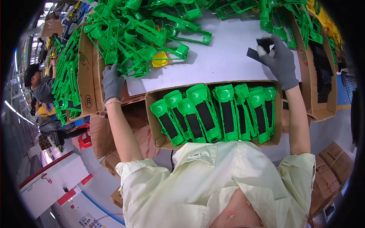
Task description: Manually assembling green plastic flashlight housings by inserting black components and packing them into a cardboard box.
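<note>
My right hand, in a grey glove, is raised over the right side of the white tabletop. Its thumb and fingers pinch dark flat strips, one jutting out to the left and another showing above the fingers. At the table's left edge, my gloved left hand has its fingers curled against the end of a green plastic part in the heap; the fingertips are partly hidden. Between my forearms, an open cardboard box holds several green housings with black strips along their middles.
A tangled heap of green parts covers the table's left and back, with a yellow piece at its edge. More green parts fill a left carton. Black strips stand in a right carton. A person is at far left.
</note>
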Demonstrator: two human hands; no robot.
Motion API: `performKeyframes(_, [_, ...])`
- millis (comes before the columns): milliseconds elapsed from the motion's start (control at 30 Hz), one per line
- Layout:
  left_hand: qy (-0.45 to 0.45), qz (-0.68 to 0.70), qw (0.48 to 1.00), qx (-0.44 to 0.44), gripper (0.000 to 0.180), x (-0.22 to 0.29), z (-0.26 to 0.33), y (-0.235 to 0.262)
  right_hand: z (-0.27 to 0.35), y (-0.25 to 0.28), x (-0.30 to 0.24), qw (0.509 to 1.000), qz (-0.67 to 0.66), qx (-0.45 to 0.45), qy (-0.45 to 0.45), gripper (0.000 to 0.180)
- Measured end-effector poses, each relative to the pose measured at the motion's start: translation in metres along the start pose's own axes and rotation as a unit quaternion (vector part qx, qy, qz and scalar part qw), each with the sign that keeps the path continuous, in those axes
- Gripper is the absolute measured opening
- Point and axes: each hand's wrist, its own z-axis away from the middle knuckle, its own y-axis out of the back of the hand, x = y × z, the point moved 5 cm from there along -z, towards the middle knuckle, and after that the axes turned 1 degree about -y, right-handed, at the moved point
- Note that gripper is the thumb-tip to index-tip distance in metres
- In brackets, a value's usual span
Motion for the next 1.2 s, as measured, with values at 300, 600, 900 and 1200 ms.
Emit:
performKeyframes(300, [-0.027,0.156,0.986,0.049,0.032,0.024,0.049,0.049,0.026,0.055,-0.018,0.958,-0.243,0.118,-0.094,0.023])
performKeyframes(600, [-0.079,0.499,0.863,0.0,0.022,0.174,0.104,0.086,0.058,0.053,-0.096,0.864,-0.437,-0.142,-0.205,0.019])
performKeyframes(900, [0.106,0.78,0.587,-0.191,0.027,0.229,0.118,0.08,0.069,0.035,-0.102,0.848,-0.454,-0.185,-0.2,0.023])
performKeyframes(1200, [0.147,0.803,0.511,-0.268,0.03,0.244,0.123,0.071,0.081,0.027,-0.094,0.885,-0.358,-0.19,-0.23,0.019])
